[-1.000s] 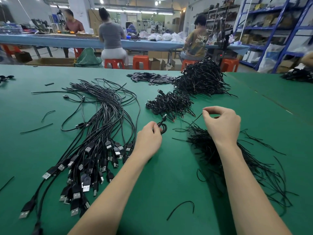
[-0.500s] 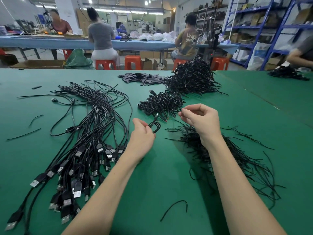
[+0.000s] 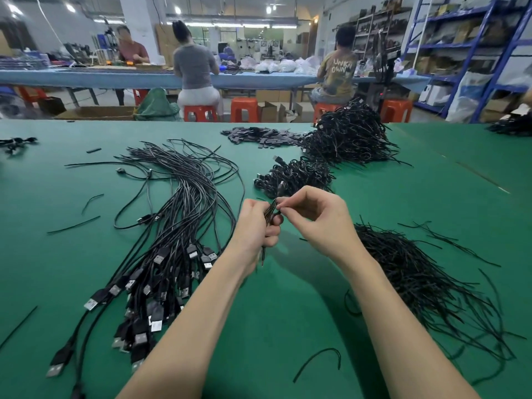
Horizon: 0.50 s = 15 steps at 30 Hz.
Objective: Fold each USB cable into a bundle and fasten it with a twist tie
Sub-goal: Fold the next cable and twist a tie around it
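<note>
Two hands meet above the green tabletop (image 3: pixel 288 312). Left hand (image 3: pixel 253 226) holds the folded USB cable bundle (image 3: pixel 270 214) in a closed grip; right hand (image 3: pixel 319 220) pinches what appears to be a twist tie at the bundle. Loose USB cables (image 3: pixel 172 226) lie left, the twist-tie pile (image 3: pixel 417 277) right.

**Both hands up, meeting at centre**

My left hand (image 3: pixel 254 223) is curled into a loose fist, fingers wrapped round a small dark bundle, thumb side up. My right hand (image 3: pixel 319 220) comes in from the right, thumb and forefinger pinched together at the top of the left hand, other fingers bent. Fingertips of both hands touch. Both forearms bare, angled in from the bottom edge.
</note>
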### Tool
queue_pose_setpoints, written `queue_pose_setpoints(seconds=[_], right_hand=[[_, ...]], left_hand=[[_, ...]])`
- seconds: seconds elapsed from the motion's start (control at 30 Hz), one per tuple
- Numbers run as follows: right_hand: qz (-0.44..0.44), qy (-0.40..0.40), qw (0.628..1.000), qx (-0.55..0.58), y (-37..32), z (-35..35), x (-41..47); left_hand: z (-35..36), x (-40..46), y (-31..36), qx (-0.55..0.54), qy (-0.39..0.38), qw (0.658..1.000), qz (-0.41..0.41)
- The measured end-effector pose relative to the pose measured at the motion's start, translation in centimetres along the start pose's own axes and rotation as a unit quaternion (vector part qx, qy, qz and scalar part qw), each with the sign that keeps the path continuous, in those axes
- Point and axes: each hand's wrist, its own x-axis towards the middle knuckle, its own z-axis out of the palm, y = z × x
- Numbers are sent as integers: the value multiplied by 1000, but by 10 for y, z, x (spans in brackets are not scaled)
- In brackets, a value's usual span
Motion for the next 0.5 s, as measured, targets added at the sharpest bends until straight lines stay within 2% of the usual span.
queue_pose_setpoints(seconds=[0.13,0.27,0.3,0.37,0.43,0.5], right_hand=[[45,-41,997,45,-4,-2,-1],[172,-12,974,144,-8,-7,2],[221,-12,958,183,-8,-8,3],[340,-18,896,284,-8,-12,3],[423,-30,841,336,-7,-17,1],[440,-45,837,324,-3,-24,-2]], left_hand=[[-3,0,-2,39,24,999,16],[0,-2,-2,-18,45,999,21],[1,-3,0,-46,42,998,25],[4,-3,5,-90,12,996,25],[4,-6,8,-75,-53,996,18],[1,-11,9,-7,-122,992,8]])
